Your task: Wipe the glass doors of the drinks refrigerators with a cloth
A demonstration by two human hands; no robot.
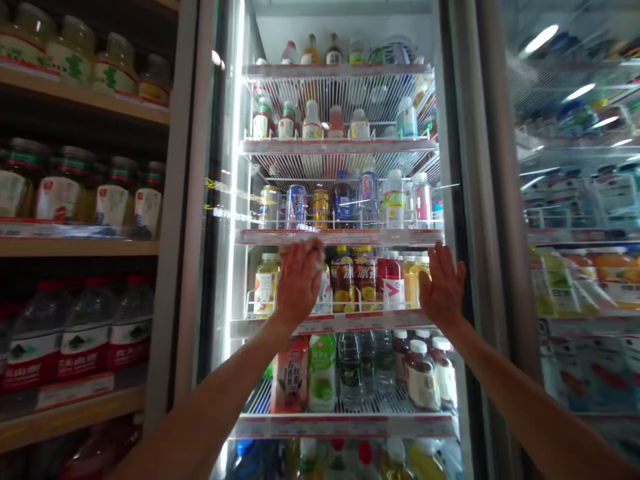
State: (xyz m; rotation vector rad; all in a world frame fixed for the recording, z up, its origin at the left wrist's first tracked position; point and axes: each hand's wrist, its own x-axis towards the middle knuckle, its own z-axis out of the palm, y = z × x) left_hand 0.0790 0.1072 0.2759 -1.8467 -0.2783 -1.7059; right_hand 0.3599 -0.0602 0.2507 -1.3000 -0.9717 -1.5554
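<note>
Both arms reach up in front of a lit drinks fridge with a glass door (223, 133). My left hand (299, 283) lies flat against the glass, and a crumpled pale cloth (318, 248) shows at its fingertips, mostly hidden under the hand. My right hand (442, 283) is up at the door's right side, fingers stretched out and slightly spread, with nothing visible in it. Behind the hands, iced tea bottles (343, 279) and a red-labelled bottle (393, 283) stand on a wire shelf.
Shelves of jars (60, 187) and red-labelled water bottles (85, 333) stand at the left. A metal door frame (483, 200) runs along the right, beside another glass-fronted fridge (585, 267). Large bottles (323, 373) fill the lower fridge shelf; cans (296, 207) stand higher up.
</note>
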